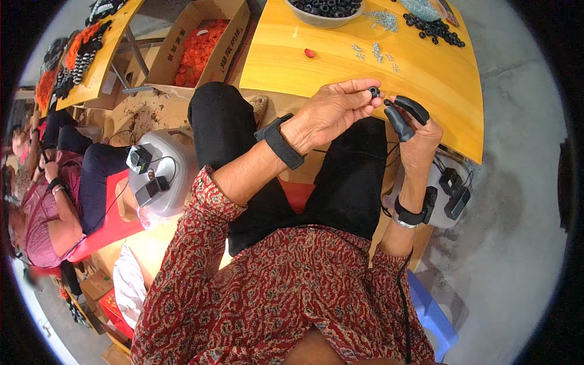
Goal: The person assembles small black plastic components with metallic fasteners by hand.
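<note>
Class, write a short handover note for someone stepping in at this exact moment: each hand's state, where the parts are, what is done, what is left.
Left hand: pinching a small black ring at its fingertips, above the lap.
Right hand: black covers on two fingers, tips right beside the ring; whether they touch it is unclear.
Parts: bowl of black rings, loose black rings and small metal pieces on the yellow table; one red piece lies apart.
Done: one ring picked up.
Left: the bowl looks full, so most rings seem unhandled.
</note>
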{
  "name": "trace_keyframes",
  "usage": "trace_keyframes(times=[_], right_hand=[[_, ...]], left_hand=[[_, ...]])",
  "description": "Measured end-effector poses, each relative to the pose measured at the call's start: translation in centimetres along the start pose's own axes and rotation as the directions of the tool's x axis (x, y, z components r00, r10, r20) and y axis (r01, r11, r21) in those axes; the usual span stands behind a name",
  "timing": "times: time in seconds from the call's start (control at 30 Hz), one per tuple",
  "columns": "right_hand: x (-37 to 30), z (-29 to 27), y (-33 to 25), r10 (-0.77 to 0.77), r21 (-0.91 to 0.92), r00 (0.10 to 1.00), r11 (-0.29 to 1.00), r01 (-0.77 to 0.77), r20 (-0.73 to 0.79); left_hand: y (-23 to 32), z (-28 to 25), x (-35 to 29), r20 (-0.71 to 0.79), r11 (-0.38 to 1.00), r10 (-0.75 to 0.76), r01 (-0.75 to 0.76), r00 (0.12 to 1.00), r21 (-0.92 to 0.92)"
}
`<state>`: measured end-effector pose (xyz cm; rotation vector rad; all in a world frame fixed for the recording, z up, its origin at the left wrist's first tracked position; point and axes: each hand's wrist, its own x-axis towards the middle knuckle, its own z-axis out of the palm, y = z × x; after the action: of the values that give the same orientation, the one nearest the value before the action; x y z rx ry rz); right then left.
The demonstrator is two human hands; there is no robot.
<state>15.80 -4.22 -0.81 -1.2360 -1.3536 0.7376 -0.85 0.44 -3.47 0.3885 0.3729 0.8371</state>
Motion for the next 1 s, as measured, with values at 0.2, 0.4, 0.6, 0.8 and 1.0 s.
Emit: trace_keyframes(times=[0.2, 0.4, 0.6, 0.8, 1.0], right_hand=[[-0.5, -0.3, 0.8, -0.037, -0.009, 0.999, 0.999, 0.037, -0.02], [-0.6, -0.3, 0.4, -0.069, -0.096, 0.997, 0.993, 0.066, -0.022], [-0.8, -0.3, 1.2, -0.055, -0.027, 0.997, 0.998, 0.054, -0.045], [-0.9, -0.5, 1.3, -0.066, -0.056, 0.998, 0.996, 0.065, -0.021], [-0.9, -0.4, 0.9, -0.056, -0.053, 0.998, 0.997, 0.055, -0.017]], left_hand=[[-0.3, 0.2, 0.2, -0.012, 0.999, -0.013, 0.014, 1.0, 0.037], [-0.3, 0.0, 0.3, 0.006, 0.997, -0.009, 0.009, 1.0, 0.071], [-0.5, 0.0, 0.4, 0.009, 0.998, -0.024, 0.023, 1.0, 0.063], [-0.5, -0.1, 0.4, 0.011, 0.998, -0.027, 0.027, 1.0, 0.059], [-0.8, -0.2, 0.4, 0.003, 0.998, -0.026, 0.026, 1.0, 0.063]])
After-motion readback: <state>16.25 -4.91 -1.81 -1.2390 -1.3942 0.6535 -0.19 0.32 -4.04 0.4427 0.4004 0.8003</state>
